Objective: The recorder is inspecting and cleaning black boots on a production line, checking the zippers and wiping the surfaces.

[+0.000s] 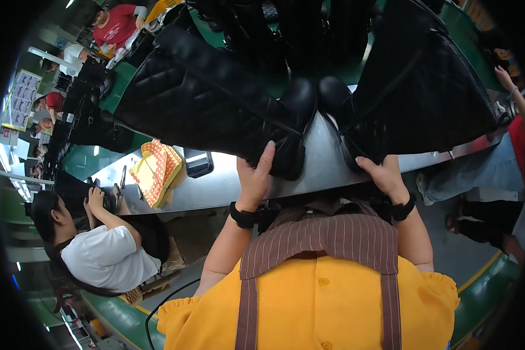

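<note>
Black quilted leather is seen in two tall boots laid on a grey metal table [326, 169], toes meeting near the middle. The left boot [216, 99] is gripped at its heel and sole by the left hand [254, 178]: the thumb is raised against the heel, while the other fingers are hidden under the sole (only their knuckles can be made out). The right boot [426, 99] is held at its sole edge by the right hand [382, 172], whose fingers are curled over the heel from below. Black wristbands are worn on both wrists. Further left on the table, an orange patterned pouch [156, 169] is lying beside a dark tray [198, 162], well apart from both hands.
</note>
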